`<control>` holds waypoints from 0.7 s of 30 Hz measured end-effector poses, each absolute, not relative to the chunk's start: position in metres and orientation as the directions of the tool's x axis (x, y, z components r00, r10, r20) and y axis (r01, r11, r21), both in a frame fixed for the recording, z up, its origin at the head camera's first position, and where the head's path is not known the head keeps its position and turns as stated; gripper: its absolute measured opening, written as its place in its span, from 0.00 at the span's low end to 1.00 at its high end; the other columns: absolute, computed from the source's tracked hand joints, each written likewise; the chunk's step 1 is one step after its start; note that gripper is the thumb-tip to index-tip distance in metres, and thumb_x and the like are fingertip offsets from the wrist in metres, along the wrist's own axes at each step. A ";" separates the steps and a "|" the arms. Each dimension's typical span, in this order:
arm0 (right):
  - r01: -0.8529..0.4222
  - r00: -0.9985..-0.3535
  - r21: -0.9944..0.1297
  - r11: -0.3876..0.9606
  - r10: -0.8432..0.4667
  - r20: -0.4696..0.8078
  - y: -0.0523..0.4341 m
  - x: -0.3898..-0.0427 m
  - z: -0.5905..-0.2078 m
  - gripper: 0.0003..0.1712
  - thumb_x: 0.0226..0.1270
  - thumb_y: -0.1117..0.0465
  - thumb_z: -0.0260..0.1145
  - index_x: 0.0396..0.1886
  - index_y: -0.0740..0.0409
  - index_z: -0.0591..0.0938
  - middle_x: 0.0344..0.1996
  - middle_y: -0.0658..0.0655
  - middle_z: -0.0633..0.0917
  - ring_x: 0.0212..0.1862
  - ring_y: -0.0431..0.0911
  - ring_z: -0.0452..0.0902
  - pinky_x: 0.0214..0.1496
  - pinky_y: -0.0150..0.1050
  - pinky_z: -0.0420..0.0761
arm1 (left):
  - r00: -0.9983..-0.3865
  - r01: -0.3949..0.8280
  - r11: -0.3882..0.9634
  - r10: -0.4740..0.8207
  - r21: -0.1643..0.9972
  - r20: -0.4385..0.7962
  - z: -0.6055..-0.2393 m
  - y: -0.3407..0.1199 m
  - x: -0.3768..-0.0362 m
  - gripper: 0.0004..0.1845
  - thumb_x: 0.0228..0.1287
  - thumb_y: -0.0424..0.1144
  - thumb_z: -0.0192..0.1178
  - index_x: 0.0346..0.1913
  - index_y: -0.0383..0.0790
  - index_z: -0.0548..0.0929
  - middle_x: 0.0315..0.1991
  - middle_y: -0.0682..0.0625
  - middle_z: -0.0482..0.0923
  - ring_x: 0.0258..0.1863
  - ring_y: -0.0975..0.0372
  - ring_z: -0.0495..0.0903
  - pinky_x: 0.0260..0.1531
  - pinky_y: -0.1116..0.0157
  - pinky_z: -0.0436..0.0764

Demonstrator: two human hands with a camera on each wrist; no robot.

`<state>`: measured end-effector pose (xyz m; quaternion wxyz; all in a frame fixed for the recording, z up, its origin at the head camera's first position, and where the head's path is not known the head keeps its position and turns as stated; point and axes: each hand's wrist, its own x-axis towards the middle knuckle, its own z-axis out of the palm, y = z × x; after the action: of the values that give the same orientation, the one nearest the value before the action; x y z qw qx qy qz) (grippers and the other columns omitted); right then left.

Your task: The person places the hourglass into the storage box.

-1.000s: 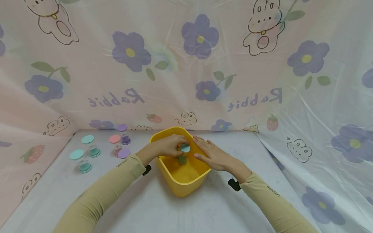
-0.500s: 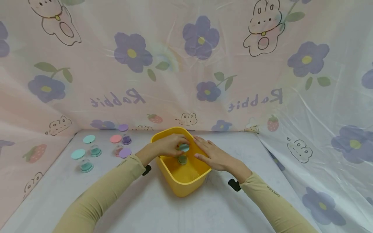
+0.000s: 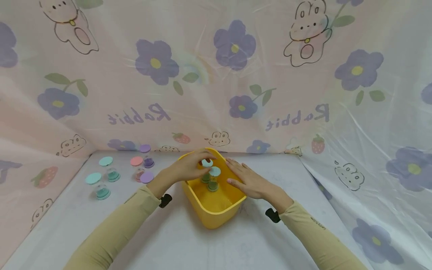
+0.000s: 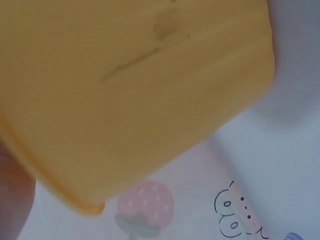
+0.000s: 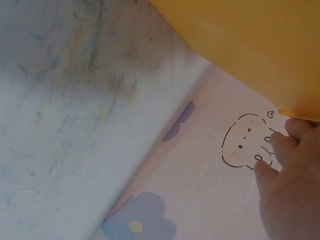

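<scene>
While the right hand (image 3: pixel 249 182) rests straight-fingered on the rim of the yellow bin (image 3: pixel 212 220), the left hand (image 3: pixel 189 165), thumb and fingers apart, is nearer the upright jars (image 3: pixel 215 172) inside, just beneath it.

Pale pink curtain (image 3: pixel 202 112) printed with purple flowers (image 3: pixel 234 45), rabbits (image 3: pixel 307 50) and strawberries (image 3: pixel 318 145), whitish tabletop (image 3: pixel 256 243), apparently marbled or smudged
</scene>
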<state>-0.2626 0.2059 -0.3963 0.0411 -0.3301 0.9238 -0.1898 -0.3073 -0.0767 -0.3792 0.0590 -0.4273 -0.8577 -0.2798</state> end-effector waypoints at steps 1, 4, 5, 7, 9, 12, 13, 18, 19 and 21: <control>-0.592 -0.780 -0.379 0.711 -0.623 0.049 0.206 -0.263 -0.396 0.42 0.84 0.39 0.47 0.86 0.54 0.50 0.85 0.56 0.50 0.84 0.52 0.44 0.84 0.58 0.41 | -0.630 0.765 0.467 0.684 0.444 0.367 -0.378 -0.080 -0.305 0.21 0.69 0.34 0.69 0.63 0.36 0.82 0.56 0.47 0.81 0.51 0.55 0.81 0.51 0.61 0.84; -0.590 -0.782 -0.382 0.711 -0.621 0.054 0.206 -0.263 -0.397 0.42 0.84 0.39 0.47 0.86 0.54 0.51 0.84 0.56 0.50 0.84 0.53 0.44 0.84 0.58 0.41 | -0.622 0.775 0.424 0.642 0.468 0.448 -0.377 -0.090 -0.301 0.20 0.68 0.32 0.69 0.61 0.35 0.83 0.55 0.46 0.81 0.49 0.54 0.81 0.48 0.61 0.84; -0.590 -0.783 -0.382 0.711 -0.620 0.053 0.205 -0.262 -0.397 0.42 0.84 0.39 0.47 0.86 0.54 0.51 0.84 0.56 0.50 0.84 0.53 0.44 0.84 0.58 0.41 | -0.622 0.776 0.414 0.626 0.476 0.471 -0.376 -0.094 -0.299 0.20 0.67 0.32 0.69 0.61 0.34 0.83 0.56 0.46 0.81 0.48 0.54 0.81 0.47 0.60 0.84; -0.588 -0.784 -0.384 0.712 -0.619 0.052 0.205 -0.262 -0.397 0.42 0.84 0.39 0.47 0.86 0.54 0.51 0.85 0.56 0.50 0.84 0.53 0.44 0.84 0.58 0.41 | -0.626 0.776 0.402 0.591 0.487 0.510 -0.375 -0.101 -0.294 0.20 0.66 0.30 0.69 0.60 0.34 0.84 0.56 0.45 0.81 0.48 0.54 0.82 0.45 0.59 0.85; -0.587 -0.784 -0.388 0.711 -0.619 0.051 0.205 -0.262 -0.398 0.42 0.84 0.39 0.47 0.86 0.54 0.51 0.85 0.56 0.50 0.84 0.53 0.44 0.84 0.58 0.41 | -0.632 0.774 0.408 0.553 0.485 0.544 -0.375 -0.109 -0.289 0.19 0.66 0.30 0.69 0.60 0.35 0.84 0.58 0.45 0.81 0.47 0.54 0.82 0.44 0.59 0.86; -0.584 -0.785 -0.391 0.711 -0.618 0.048 0.205 -0.261 -0.398 0.42 0.84 0.39 0.48 0.86 0.54 0.51 0.85 0.54 0.49 0.84 0.54 0.44 0.84 0.58 0.41 | -0.642 0.767 0.416 0.495 0.489 0.586 -0.376 -0.123 -0.283 0.20 0.66 0.29 0.70 0.61 0.37 0.83 0.58 0.45 0.81 0.47 0.55 0.83 0.43 0.60 0.86; -0.586 -0.784 -0.391 0.710 -0.619 0.050 0.205 -0.261 -0.398 0.42 0.84 0.40 0.48 0.86 0.55 0.51 0.85 0.54 0.49 0.84 0.54 0.44 0.84 0.58 0.41 | -0.643 0.765 0.417 0.477 0.490 0.599 -0.377 -0.128 -0.280 0.21 0.66 0.28 0.70 0.61 0.37 0.84 0.59 0.45 0.81 0.47 0.56 0.83 0.42 0.61 0.86; -0.587 -0.785 -0.389 0.710 -0.617 0.058 0.205 -0.261 -0.398 0.41 0.84 0.40 0.48 0.86 0.54 0.51 0.85 0.54 0.49 0.84 0.54 0.44 0.84 0.58 0.41 | -0.644 0.762 0.413 0.394 0.499 0.656 -0.382 -0.158 -0.272 0.22 0.65 0.25 0.68 0.62 0.37 0.83 0.59 0.44 0.81 0.48 0.55 0.82 0.40 0.62 0.85; -0.585 -0.786 -0.390 0.711 -0.615 0.059 0.205 -0.261 -0.398 0.42 0.84 0.40 0.48 0.86 0.54 0.51 0.85 0.54 0.49 0.84 0.53 0.44 0.84 0.58 0.41 | -0.648 0.757 0.416 0.380 0.504 0.660 -0.383 -0.164 -0.271 0.23 0.65 0.24 0.68 0.62 0.38 0.83 0.60 0.44 0.81 0.49 0.55 0.82 0.40 0.63 0.85; -0.582 -0.788 -0.397 0.710 -0.612 0.059 0.204 -0.261 -0.398 0.42 0.84 0.39 0.48 0.86 0.53 0.51 0.85 0.54 0.49 0.84 0.53 0.44 0.84 0.59 0.41 | -0.661 0.744 0.424 0.352 0.517 0.663 -0.387 -0.177 -0.268 0.23 0.66 0.24 0.68 0.63 0.40 0.83 0.61 0.45 0.81 0.50 0.56 0.82 0.41 0.63 0.85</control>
<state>-0.2611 0.2044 -0.3978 0.0383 -0.3231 0.9239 -0.2014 -0.2681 -0.1765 -0.3869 0.2350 -0.3380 -0.8105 -0.4167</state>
